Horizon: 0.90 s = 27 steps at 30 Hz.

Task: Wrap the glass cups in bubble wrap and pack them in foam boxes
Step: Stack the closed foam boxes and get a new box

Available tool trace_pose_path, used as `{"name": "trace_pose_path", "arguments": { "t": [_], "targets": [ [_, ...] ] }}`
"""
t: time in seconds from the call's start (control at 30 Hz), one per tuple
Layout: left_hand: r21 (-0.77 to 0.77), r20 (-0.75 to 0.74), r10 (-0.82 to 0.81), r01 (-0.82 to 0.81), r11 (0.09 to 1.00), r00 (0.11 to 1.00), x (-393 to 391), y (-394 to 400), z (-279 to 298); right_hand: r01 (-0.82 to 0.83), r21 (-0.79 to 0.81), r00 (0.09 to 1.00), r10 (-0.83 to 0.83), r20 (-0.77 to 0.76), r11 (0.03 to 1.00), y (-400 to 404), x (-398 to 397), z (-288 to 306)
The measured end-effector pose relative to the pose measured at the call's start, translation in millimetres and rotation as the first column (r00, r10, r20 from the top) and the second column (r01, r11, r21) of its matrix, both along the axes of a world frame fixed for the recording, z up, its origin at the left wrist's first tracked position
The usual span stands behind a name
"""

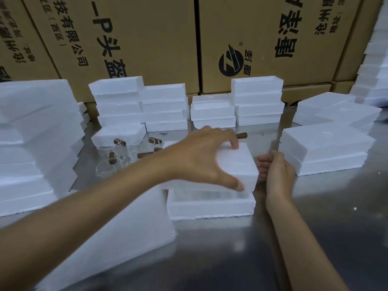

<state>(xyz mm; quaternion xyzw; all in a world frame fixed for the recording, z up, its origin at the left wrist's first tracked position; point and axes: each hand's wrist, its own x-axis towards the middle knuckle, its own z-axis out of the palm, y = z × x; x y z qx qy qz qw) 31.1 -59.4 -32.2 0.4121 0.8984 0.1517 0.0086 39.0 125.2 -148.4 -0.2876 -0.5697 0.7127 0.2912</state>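
Observation:
My left hand [206,157] grips a white foam lid [239,164] from above, thumb on its near edge and fingers over the far edge. The lid hangs tilted just over a foam box base [210,204] on the metal table. Inside the base a strip of bubble wrap [210,194] shows under the lid. At the lid's right end my right hand [275,171] has its fingers curled against the foam. Several glass cups with brown wooden handles [123,152] stand behind my left forearm.
Stacks of white foam boxes stand at the left [35,143], along the back [142,106] and at the right [323,150]. A large foam slab [117,234] lies under my left forearm. Cardboard cartons [147,38] wall off the back.

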Motion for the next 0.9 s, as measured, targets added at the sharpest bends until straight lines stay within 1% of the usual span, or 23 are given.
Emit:
{"name": "trace_pose_path", "arguments": {
  "t": [0.07,0.17,0.33,0.47,0.53,0.6,0.63,0.67,0.7,0.73,0.77,0.83,0.9],
  "targets": [
    [-0.010,0.013,0.028,-0.028,1.000,1.000,-0.4,1.5,-15.6,-0.003,-0.043,1.000,0.003,-0.020,0.999,2.7,-0.1,3.2],
    [0.002,0.070,0.054,-0.054,0.999,0.996,-4.0,2.6,-28.9,-0.025,-0.120,0.999,0.020,-0.049,0.992,7.0,1.0,8.1],
    [-0.002,0.049,0.049,-0.049,0.999,0.998,-10.2,5.9,-36.1,-0.023,-0.133,0.998,0.016,-0.056,0.991,7.7,3.0,9.4],
    [0.089,0.055,0.073,-0.077,0.993,0.996,-7.9,9.8,-50.7,-0.029,-0.135,0.999,0.024,-0.041,0.990,6.2,4.8,11.7],
    [0.104,0.049,0.072,-0.077,0.992,0.996,-7.8,10.4,-54.5,-0.039,-0.095,0.999,0.036,-0.033,0.995,2.4,8.4,14.5],
    [0.098,0.044,0.064,-0.068,0.993,0.997,-9.6,10.1,-54.3,-0.036,0.002,0.998,0.037,-0.045,0.999,-3.2,13.1,21.6],
    [0.105,0.075,0.070,-0.077,0.991,0.995,-10.9,10.2,-52.1,-0.026,0.079,0.997,0.031,-0.067,0.997,-7.3,17.0,27.1],
    [0.141,0.147,0.083,-0.105,0.984,0.986,-11.7,10.1,-49.3,-0.004,0.179,0.995,0.021,-0.095,0.984,-12.5,21.7,33.1],
    [0.206,0.266,0.096,-0.154,0.966,0.959,-11.6,10.3,-45.9,0.031,0.298,0.992,0.008,-0.127,0.954,-19.2,27.2,39.3],
    [0.276,0.408,0.093,-0.220,0.936,0.908,-12.1,10.8,-43.1,0.067,0.423,0.987,0.002,-0.161,0.904,-27.8,33.6,45.3],
    [0.341,0.522,0.063,-0.276,0.899,0.851,-12.9,10.7,-40.8,0.093,0.544,0.981,0.015,-0.192,0.834,-37.8,39.7,50.6],
    [0.467,0.646,-0.052,-0.341,0.816,0.762,-17.7,10.1,-39.9,0.123,0.747,0.968,0.088,-0.237,0.654,-63.3,48.7,55.5],
    [0.581,0.721,-0.156,-0.467,0.666,0.675,-19.3,8.2,-37.4,0.109,0.882,0.969,0.150,-0.197,0.458,-90.9,53.0,52.1]
  ]
}}
